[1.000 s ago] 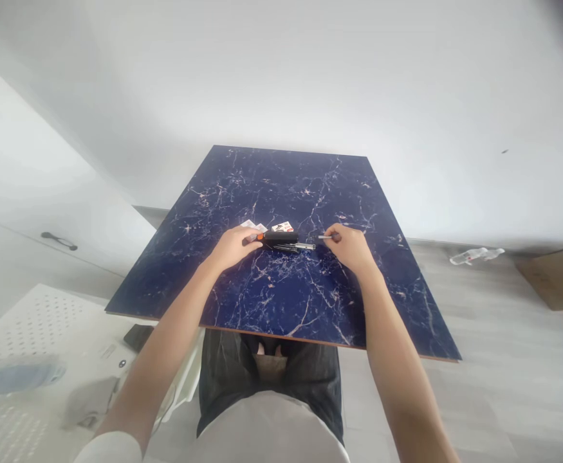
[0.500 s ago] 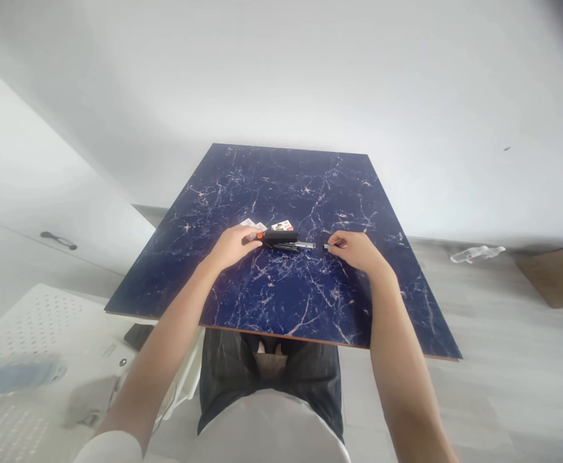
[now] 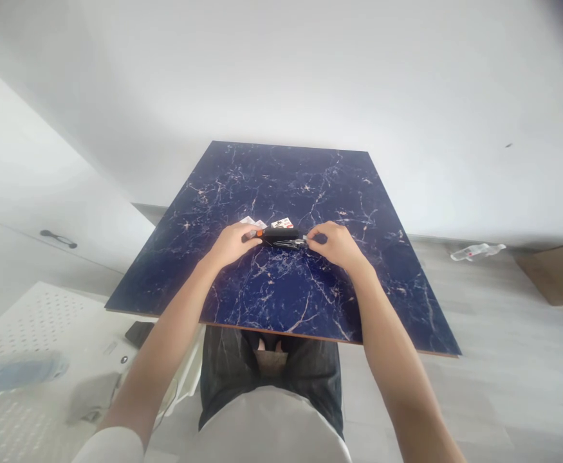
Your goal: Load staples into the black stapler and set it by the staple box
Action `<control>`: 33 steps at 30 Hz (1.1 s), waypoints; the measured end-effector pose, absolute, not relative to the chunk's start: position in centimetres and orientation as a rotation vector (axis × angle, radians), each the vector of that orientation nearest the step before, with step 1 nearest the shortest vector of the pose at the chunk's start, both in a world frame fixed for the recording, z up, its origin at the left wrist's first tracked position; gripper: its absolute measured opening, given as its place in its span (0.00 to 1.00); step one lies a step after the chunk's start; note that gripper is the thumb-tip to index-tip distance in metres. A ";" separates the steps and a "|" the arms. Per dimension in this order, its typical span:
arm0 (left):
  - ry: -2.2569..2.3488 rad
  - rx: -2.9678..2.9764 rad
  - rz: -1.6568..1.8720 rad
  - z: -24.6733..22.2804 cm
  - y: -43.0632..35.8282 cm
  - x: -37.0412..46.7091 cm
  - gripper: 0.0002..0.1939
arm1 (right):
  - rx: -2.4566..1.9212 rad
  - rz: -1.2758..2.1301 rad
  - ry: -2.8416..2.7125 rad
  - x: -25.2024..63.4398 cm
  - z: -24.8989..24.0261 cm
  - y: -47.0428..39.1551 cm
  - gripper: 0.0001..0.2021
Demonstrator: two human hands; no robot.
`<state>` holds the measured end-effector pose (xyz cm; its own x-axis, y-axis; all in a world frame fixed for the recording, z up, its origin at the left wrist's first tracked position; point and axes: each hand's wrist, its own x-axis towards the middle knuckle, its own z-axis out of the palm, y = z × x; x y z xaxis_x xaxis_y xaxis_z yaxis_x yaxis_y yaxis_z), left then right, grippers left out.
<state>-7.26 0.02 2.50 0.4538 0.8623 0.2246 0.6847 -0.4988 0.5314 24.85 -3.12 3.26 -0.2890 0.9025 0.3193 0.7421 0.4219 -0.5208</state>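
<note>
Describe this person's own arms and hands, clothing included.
Each grip is a bare, ungloved hand: left hand and right hand. No watch or bracelet shows at either wrist. A white sleeve ends near the elbow of the left arm; the right arm is bare up to the picture's edge, no sleeve in view.

Black stapler (image 3: 282,235), orange detail near its left end, sits crosswise near mid-tabletop (image 3: 281,183), silvery metal part showing at its right end; small pale strip (image 3: 305,238) right at that end, finer detail too small to read.
</note>
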 end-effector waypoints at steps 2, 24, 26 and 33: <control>1.306 2.342 0.675 2.5 0.0 -7.2 0.14 | -1.364 0.379 -2.140 24.7 3.2 -3.1 0.05; 1.336 2.331 0.659 2.4 0.1 -7.2 0.15 | -1.332 0.448 -2.194 24.6 3.2 -2.6 0.06; 1.334 2.332 0.655 2.5 0.0 -7.2 0.15 | -1.318 0.454 -2.205 24.4 3.3 -2.4 0.06; 1.333 2.338 0.651 2.7 0.0 -7.1 0.15 | -1.326 0.493 -2.204 24.4 3.2 -2.2 0.05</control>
<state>-7.12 -0.01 2.67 0.4460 0.8705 0.2080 0.6993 -0.4840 0.5260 24.37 -2.22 3.17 -0.3879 0.8894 0.2421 0.7015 0.4552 -0.5483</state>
